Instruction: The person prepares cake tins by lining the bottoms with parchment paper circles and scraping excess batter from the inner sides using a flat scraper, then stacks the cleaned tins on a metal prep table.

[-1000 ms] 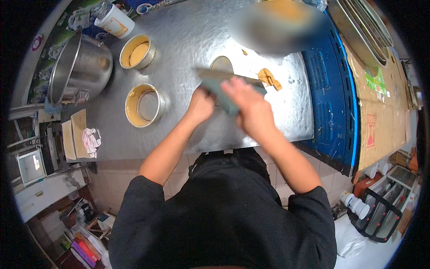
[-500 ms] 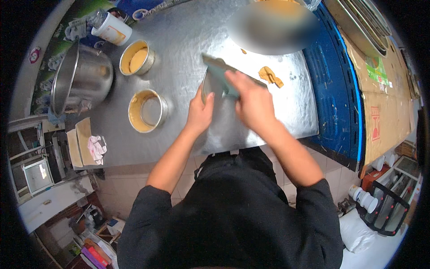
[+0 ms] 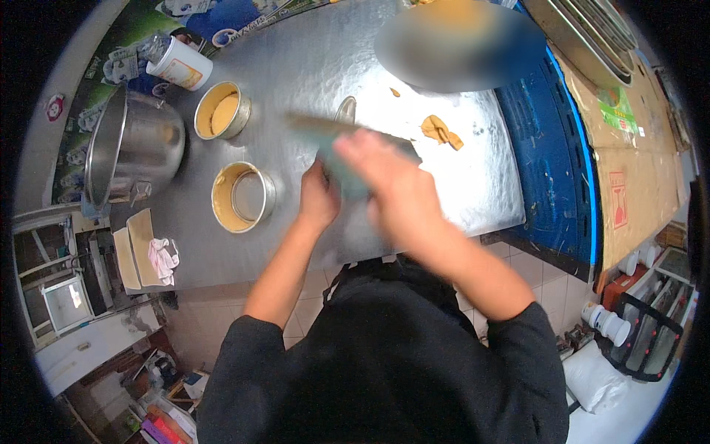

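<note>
Over the steel table (image 3: 296,81), my left hand (image 3: 319,198) is closed on a round metal cake tin. Only part of the tin (image 3: 345,109) shows beyond the cloth, so most of it is hidden. My right hand (image 3: 388,177), smeared by motion, grips a grey-green cloth (image 3: 342,169) pressed across the tin. Left of my hands stand two more round cake tins: the farther tin (image 3: 241,123) has a yellow-brown layer inside. The nearer tin (image 3: 265,203) has yellow-brown residue on its inner wall and a bare metal bottom.
A large steel bowl (image 3: 151,144) lies tipped at the left, near a white tub (image 3: 181,65). A pink cloth (image 3: 163,259) rests on cardboard at the near left corner. Brown scraps (image 3: 441,133) lie to the right, beside a blue crate (image 3: 551,155) and cardboard (image 3: 636,177).
My right hand and the cloth have swept left across the tin. My left hand has shifted slightly left and nearer to me, still holding the tin.
</note>
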{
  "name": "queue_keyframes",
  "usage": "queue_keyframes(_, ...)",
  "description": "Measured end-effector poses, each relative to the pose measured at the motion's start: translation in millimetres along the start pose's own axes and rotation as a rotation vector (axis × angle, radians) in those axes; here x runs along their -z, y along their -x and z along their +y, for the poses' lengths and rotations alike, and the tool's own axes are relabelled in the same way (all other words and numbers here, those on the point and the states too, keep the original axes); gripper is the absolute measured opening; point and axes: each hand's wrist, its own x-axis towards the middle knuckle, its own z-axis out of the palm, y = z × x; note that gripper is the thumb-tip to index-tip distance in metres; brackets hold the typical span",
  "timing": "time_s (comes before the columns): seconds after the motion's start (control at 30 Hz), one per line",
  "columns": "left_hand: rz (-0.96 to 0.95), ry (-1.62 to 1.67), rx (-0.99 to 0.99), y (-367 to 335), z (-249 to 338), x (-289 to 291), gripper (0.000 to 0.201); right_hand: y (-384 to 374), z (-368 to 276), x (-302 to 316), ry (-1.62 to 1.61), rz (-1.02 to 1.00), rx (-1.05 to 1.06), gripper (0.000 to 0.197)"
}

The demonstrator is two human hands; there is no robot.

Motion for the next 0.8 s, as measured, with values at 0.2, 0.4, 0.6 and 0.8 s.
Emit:
queue_keyframes(0.2, 0.129, 0.258, 0.110, 1.3, 10.1, -9.5, 0.033, -0.6, 8.8, -0.6, -0.118, 0.089, -0.111, 0.066)
queue_keyframes(0.4, 0.255, 0.611, 0.086, 11.9, 14.0, -10.0, 0.031, -5.9, 60.1, -4.9, -0.201, -0.019, -0.523, 0.046)
queue_keyframes(0.6, 0.266, 1.184, 0.262, 0.0, 58.7, -21.9, 0.038, 24.5, 47.4, -38.8, -1.527, 0.310, -0.967, 0.037)
queue_keyframes(0.8, -0.190, 1.295, 0.378, 1.6, 63.2, -0.1, 0.042, 27.8, 77.2, -41.1, -1.776, 0.289, -0.818, 0.039)
